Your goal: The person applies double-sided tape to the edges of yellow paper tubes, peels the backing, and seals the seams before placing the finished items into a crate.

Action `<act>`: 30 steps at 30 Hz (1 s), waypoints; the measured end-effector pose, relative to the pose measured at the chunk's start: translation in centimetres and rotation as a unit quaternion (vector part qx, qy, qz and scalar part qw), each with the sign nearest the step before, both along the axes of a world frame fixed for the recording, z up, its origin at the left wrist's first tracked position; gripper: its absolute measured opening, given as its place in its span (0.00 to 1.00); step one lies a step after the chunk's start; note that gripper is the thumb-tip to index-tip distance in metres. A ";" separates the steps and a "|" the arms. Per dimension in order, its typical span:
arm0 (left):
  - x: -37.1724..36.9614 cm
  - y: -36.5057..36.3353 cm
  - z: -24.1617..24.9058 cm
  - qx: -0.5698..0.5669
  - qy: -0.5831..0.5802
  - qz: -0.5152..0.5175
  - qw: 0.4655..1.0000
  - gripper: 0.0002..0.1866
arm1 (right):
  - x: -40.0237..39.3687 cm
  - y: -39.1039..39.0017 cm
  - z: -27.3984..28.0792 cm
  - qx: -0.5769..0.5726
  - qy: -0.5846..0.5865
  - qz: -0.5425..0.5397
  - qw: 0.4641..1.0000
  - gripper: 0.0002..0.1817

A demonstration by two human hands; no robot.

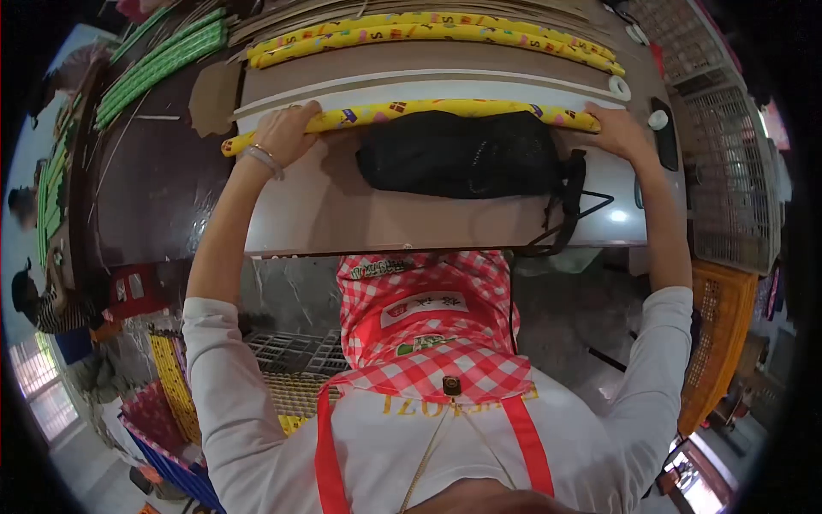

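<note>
A long yellow roll of wrapping paper (445, 110) with a gift print spans the table in front of me. My left hand (289, 135) is closed round it near its left end, which sticks out past my fingers. At the other end, my right hand (618, 133) grips the tip of the roll. Just on my side of the roll lies a black drawstring pouch (462, 154), its cord trailing over the table edge. Behind the roll runs a long white strip (428, 86).
Two more yellow rolls (428, 32) lie farther back, beside brown strips (342, 13). A white tape ring (619, 87) sits at the back right. Green rolls (163, 68) are stacked at the left. Orange crates (715, 343) stand at right, and other people (60, 300) are at far left.
</note>
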State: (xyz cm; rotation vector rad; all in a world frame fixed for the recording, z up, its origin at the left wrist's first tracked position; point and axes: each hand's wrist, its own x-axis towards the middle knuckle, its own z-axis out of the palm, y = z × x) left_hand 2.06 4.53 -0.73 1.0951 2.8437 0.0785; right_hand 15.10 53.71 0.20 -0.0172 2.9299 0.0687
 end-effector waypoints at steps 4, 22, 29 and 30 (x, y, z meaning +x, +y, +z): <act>-0.2 0.5 0.7 -0.016 -0.027 0.019 0.999 0.18 | -0.3 1.3 -0.4 0.011 -0.003 -0.007 1.000 0.21; -1.0 -0.3 -0.3 0.005 -0.022 -0.011 1.000 0.20 | -0.5 0.8 -0.5 0.003 -0.002 -0.007 1.000 0.18; -1.5 -2.0 -2.7 0.089 -0.017 -0.030 0.995 0.22 | 0.1 -0.8 -0.4 0.037 -0.005 -0.050 0.998 0.20; -1.6 -2.1 -3.0 0.090 -0.001 -0.047 0.995 0.22 | 0.1 -0.9 -0.8 0.048 -0.004 -0.047 0.998 0.21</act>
